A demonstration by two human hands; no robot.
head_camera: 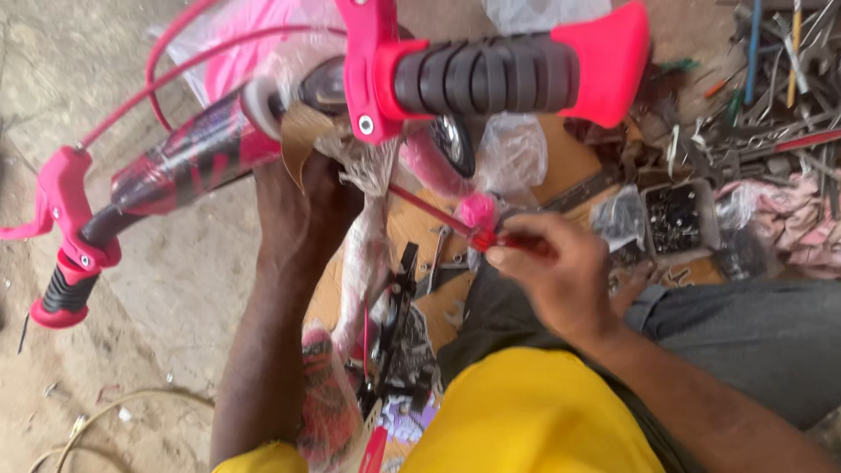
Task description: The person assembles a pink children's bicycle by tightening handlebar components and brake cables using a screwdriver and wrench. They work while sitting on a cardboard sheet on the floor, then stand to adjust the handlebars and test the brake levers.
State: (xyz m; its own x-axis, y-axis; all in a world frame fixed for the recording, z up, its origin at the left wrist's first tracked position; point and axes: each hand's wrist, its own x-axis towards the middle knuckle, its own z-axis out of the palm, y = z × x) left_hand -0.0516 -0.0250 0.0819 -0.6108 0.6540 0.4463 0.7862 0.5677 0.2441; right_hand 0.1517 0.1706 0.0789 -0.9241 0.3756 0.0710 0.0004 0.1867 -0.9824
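Observation:
A small pink bicycle fills the view, its handlebar (201,153) running from the left grip (66,293) to the black ribbed right grip (486,74) with a pink end. My left hand (302,206) is wrapped around the stem area under the handlebar, amid torn plastic wrapping (363,166). My right hand (552,267) holds a red-handled screwdriver (486,238), its thin shaft pointing up-left toward the stem. A pink brake lever (48,206) sticks out at the left.
Pink brake cables (175,61) loop at the top. A pile of metal tools (771,96) and a small box of screws (674,219) lie at right, on cardboard (569,158). Sandy ground (149,289) spreads to the left. My grey trouser leg (753,333) is at lower right.

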